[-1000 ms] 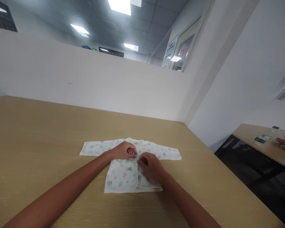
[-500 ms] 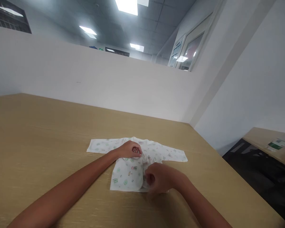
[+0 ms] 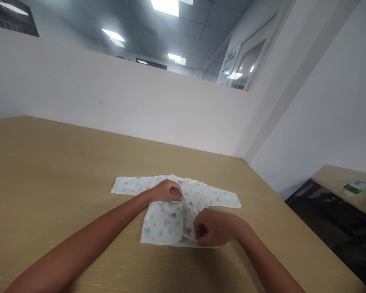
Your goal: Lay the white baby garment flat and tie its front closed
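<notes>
A small white baby shirt (image 3: 164, 224), printed with green and pink animal figures, lies spread on the table with both sleeves stretched out sideways. Its front is split down the middle, and the lower front panels part slightly. My left hand (image 3: 167, 190) is closed in a pinch on the front edge at mid-chest. Lower down, over the right front panel near the hem, my right hand (image 3: 215, 228) has its fingers curled closed on the cloth. The fingertips of my right hand are partly hidden.
The shirt rests on a wide wood-coloured table (image 3: 79, 162). A white partition (image 3: 134, 101) runs along its far edge, meeting a wall on the right. Beyond the table's right edge, a lower surface (image 3: 332, 175) holds a clear bottle with a green label (image 3: 355, 186).
My right hand has shifted a little to the right along the lower front, and the right panel's lower edge now shows more. My left hand stays at the same spot on the shirt.
</notes>
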`<state>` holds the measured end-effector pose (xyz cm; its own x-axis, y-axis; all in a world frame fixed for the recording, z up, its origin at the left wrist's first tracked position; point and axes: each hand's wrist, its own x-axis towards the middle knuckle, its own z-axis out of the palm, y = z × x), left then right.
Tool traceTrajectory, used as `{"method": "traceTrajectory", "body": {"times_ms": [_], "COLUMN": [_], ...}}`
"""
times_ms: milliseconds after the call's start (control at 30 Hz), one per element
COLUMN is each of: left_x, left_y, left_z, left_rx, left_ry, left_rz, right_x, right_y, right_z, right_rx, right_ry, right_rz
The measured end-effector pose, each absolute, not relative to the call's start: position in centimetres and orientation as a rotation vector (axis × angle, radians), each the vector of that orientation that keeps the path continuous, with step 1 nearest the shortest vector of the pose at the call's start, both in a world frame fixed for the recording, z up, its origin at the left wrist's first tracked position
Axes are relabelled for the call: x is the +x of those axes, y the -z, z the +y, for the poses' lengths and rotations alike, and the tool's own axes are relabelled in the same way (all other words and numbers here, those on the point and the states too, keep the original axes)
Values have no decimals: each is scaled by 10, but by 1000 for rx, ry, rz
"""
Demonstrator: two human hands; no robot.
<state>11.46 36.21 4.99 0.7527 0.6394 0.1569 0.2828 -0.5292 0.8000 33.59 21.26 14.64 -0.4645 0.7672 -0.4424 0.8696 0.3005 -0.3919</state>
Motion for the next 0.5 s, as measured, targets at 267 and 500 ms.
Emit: {"method": "traceTrajectory", "body": {"times_ms": [267, 500], "left_x": [115, 115], "left_y": [-53, -51], "left_z": [360, 362], "left_rx": [2122, 2134], "left_ry": [-550, -573], "left_rz": [708, 719], "right_x": [334, 314], "right_y": [-150, -87], "right_z": [218, 250], "right_rx": [1458, 2095], "right_ry": [1067, 661], "right_rz": [2501, 2877]}}
